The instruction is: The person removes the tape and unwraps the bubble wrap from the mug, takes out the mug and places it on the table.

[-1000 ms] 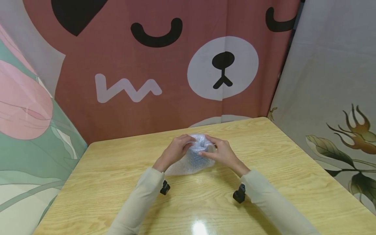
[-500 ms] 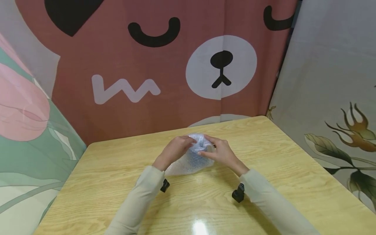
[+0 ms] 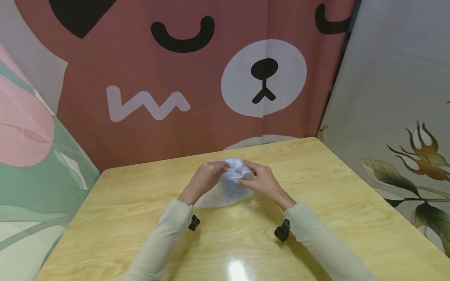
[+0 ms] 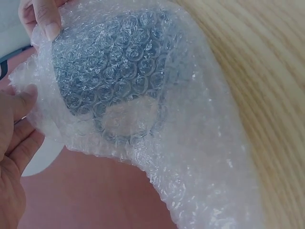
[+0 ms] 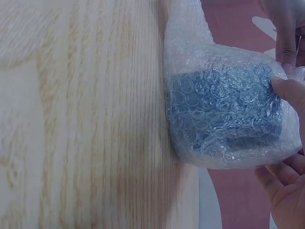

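A dark blue mug shows through a layer of clear bubble wrap, its handle visible as a loop in the left wrist view. The wrapped mug stands on the wooden table, with a loose tail of wrap trailing to the left. My left hand pinches the gathered wrap at the mug's top from the left. On the other side, my right hand grips the wrap around the top, thumb toward me and fingers behind. Folds of wrap cover the mug's mouth.
The wooden table reaches back to a curtain printed with a bear face. A light floral curtain hangs along the right side, and a green and pink one on the left. Black wrist cameras hang below both sleeves.
The head view has shifted slightly. My left hand has turned a little at the wrap's top, its thumb now less visible; my right hand keeps its grip.
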{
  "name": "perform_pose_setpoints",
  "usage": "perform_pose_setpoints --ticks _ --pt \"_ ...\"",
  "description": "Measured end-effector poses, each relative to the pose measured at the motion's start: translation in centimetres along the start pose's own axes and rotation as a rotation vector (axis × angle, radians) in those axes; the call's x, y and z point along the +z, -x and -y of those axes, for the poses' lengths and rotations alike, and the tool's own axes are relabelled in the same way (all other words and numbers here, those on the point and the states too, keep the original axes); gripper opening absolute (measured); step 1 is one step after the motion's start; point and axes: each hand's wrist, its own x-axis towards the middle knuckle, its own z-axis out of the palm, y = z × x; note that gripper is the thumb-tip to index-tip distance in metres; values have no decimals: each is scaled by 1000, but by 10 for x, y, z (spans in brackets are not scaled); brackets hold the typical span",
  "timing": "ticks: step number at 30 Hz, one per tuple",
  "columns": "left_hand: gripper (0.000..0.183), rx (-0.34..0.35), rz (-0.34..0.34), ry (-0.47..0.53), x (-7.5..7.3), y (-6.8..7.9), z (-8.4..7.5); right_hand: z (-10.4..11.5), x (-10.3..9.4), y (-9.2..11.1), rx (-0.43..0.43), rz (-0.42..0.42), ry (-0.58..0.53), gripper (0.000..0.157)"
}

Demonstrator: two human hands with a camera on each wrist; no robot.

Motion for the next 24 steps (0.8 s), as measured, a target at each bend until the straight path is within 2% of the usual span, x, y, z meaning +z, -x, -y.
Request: perform_pose_setpoints --ticks 10,17,24 --pt "11 -2 -117 79 2 4 3 1 -3 2 1 2 9 80" --pt "14 -28 -156 109 3 9 7 3 -1 1 -14 15 20 80" --pt "14 -27 -143 156 1 10 10 2 -3 1 -8 -2 7 81"
